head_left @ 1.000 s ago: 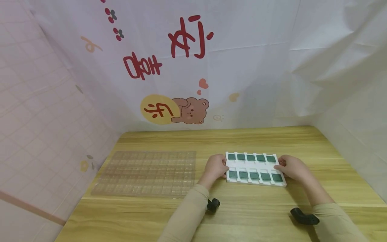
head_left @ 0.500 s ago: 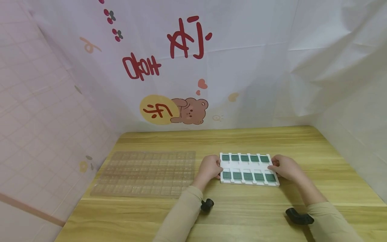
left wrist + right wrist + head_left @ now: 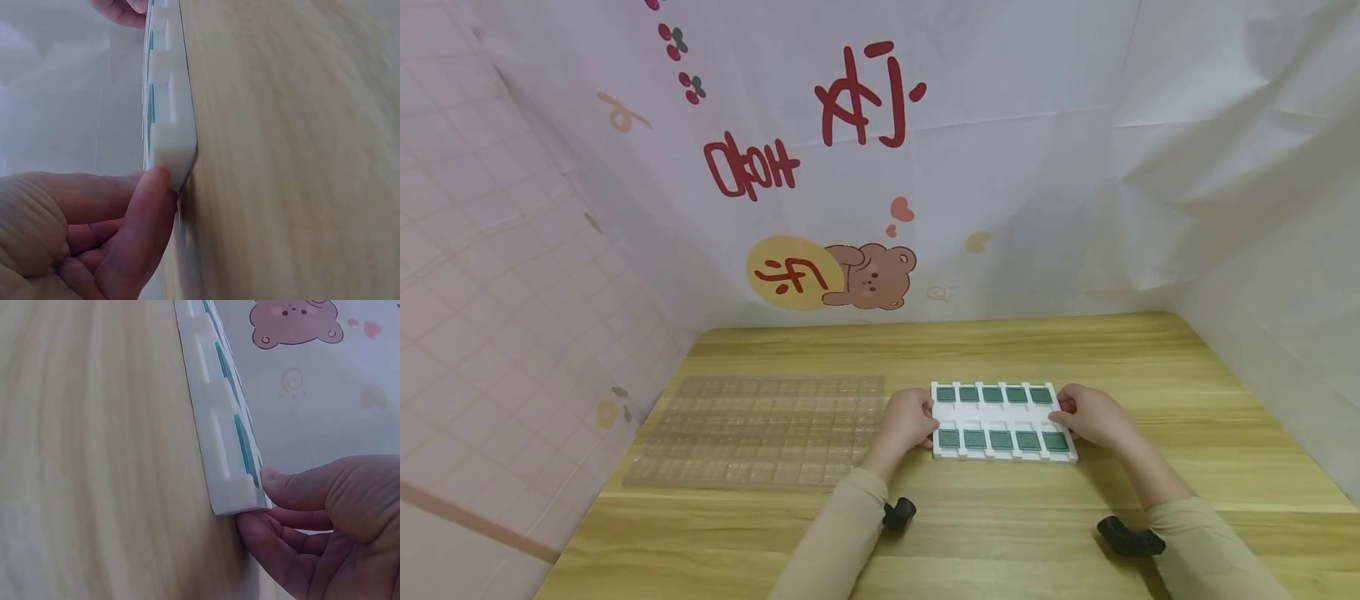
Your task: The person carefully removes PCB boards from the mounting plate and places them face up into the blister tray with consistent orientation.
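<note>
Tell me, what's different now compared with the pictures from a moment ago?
The white tray has moved to the person's left, closer to the clear gridded tray. The left hand and right hand went with it, fingers gripping its two ends throughout; nothing was let go. The ten green squares stayed in it, and the clear gridded tray stayed put.

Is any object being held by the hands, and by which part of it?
The white tray: the left hand pinches its left short edge, the right hand its right short edge.
</note>
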{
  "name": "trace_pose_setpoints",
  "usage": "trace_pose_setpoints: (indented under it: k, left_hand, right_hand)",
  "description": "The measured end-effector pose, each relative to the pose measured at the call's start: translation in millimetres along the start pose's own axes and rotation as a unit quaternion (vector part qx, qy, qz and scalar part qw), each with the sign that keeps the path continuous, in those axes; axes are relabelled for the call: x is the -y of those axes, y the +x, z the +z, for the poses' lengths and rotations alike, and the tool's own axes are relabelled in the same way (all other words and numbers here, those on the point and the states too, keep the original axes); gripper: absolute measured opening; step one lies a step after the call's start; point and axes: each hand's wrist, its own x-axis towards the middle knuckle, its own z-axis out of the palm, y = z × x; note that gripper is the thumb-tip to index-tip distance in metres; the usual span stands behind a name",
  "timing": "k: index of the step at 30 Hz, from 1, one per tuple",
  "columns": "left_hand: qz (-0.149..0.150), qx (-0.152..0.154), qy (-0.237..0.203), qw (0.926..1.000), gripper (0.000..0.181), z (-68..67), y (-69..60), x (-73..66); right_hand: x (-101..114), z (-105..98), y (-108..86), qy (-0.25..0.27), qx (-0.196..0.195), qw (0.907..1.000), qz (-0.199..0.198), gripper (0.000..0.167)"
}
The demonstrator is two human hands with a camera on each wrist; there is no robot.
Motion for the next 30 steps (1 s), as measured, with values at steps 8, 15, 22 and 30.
trace_pose_setpoints:
  k: [8, 15, 22, 30]
  left_hand:
    - [0.0, -0.007, -0.011, 0.9999, 0.01, -6.5, -3.7, 6.6]
    - [0.002, -0.009, -0.001, 1.0, 0.012, -12.6, -4.7, 12.0]
    - [0.015, -0.011, -0.009, 0.9998, 0.015, -17.7, -6.8, 17.1]
    - [0.016, -0.015, 0.033, 0.9992, 0.012, -24.7, -9.4, 19.2]
  right_hand:
    - [6, 7, 4.6, 0.009, -0.001, 1.0, -0.002, 0.027]
    - [13, 12, 8.0, 0.003, -0.001, 1.0, -0.001, 0.026]
    - [19, 15, 10.5, -0.002, 0.0, 1.0, -0.006, 0.025]
    - [23, 19, 12.9, -0.001, -0.001, 1.0, -0.007, 0.025]
